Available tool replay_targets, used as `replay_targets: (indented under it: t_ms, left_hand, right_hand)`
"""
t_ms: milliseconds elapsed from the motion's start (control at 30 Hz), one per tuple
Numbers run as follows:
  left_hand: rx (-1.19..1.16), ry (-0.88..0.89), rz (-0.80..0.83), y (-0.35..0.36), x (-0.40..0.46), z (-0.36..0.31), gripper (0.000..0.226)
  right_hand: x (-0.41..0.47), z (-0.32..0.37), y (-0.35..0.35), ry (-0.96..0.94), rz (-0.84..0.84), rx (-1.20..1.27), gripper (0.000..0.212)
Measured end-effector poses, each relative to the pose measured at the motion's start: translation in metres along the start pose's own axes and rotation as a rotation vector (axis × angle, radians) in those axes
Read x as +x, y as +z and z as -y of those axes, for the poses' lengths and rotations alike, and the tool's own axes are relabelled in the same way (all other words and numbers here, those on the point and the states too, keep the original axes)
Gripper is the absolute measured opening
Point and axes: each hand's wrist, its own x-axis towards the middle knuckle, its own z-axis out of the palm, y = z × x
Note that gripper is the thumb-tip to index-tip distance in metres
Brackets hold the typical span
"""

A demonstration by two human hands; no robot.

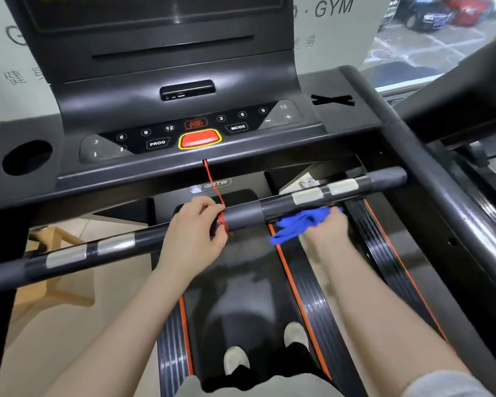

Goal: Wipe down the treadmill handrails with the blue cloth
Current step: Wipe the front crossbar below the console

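Note:
A black front handrail (246, 214) runs across the treadmill from lower left to upper right, with silver sensor plates on both sides. My left hand (194, 233) is wrapped around the bar at its middle, beside the red safety cord (214, 184) that loops over it. My right hand (325, 229) sits just under the bar to the right, gripping the crumpled blue cloth (299, 223), which touches the bar's underside. A thicker black side handrail (430, 179) runs down the right.
The console (184, 133) with buttons and a red stop key stands beyond the bar, with a cup hole (26, 157) at the left. My feet (267, 348) stand on the belt below. A wooden stool (55, 267) sits on the floor left.

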Motion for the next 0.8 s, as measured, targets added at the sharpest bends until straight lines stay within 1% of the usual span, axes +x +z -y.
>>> replay_targets:
  t_ms: [33,67,100,133,167,200,233,267,300,367,433,467,533,600,700,800]
  left_hand:
    - [-0.016,0.007,-0.046,0.001,0.0,-0.005,0.04]
    - [-0.028,0.027,-0.08,0.002,0.001,-0.01,0.041]
    - [-0.03,0.048,-0.103,0.005,0.004,-0.017,0.038]
    - [-0.032,0.07,-0.116,0.008,0.008,-0.026,0.034]
    - [-0.04,0.093,-0.122,0.012,0.013,-0.037,0.029]
    - [-0.053,0.121,-0.125,0.016,0.018,-0.048,0.026]
    - [-0.068,0.152,-0.122,0.021,0.025,-0.059,0.025]
    - [-0.08,0.182,-0.112,0.024,0.033,-0.07,0.027]
    - [-0.088,0.209,-0.096,0.028,0.041,-0.08,0.03]
    - [-0.094,0.25,-0.051,0.033,0.055,-0.097,0.035]
    - [-0.094,0.264,-0.032,0.036,0.068,-0.108,0.035]
    - [-0.097,0.256,-0.034,0.037,0.074,-0.112,0.034]
    - [-0.085,0.236,-0.043,0.037,0.087,-0.118,0.037]
    - [-0.027,0.232,-0.034,0.039,0.106,-0.122,0.042]
    - [0.102,0.223,-0.013,0.04,0.14,-0.124,0.054]
    - [0.225,0.204,0.014,0.046,0.168,-0.125,0.058]
  right_hand:
    - [0.007,0.021,-0.016,-0.062,-0.058,0.015,0.008]
    - [0.013,0.046,-0.029,-0.083,-0.203,0.002,0.018]
    - [0.02,0.064,-0.044,-0.126,-0.251,0.01,0.025]
    - [0.022,0.074,-0.054,-0.232,-0.292,-0.002,0.027]
    - [0.013,0.08,-0.057,-0.391,-0.321,-0.124,0.027]
    - [0.01,0.083,-0.058,-0.566,-0.337,-0.298,0.025]
    - [0.006,0.082,-0.057,-0.745,-0.32,-0.452,0.023]
    - [0.001,0.083,-0.057,-0.907,-0.269,-0.625,0.024]
    - [-0.004,0.084,-0.052,-1.023,-0.199,-0.761,0.029]
    - [-0.007,0.095,-0.036,-1.206,-0.141,-0.917,0.035]
    - [-0.002,0.108,-0.02,-1.366,-0.153,-1.115,0.032]
    - [0.004,0.112,-0.012,-1.417,-0.131,-1.229,0.034]
    - [0.019,0.122,0.001,-1.456,-0.097,-1.423,0.038]
    - [0.034,0.137,0.012,-1.527,-0.089,-1.594,0.034]
    - [0.06,0.151,0.026,-1.444,0.036,-1.823,0.031]
    - [0.08,0.158,0.034,-1.409,0.115,-1.859,0.028]
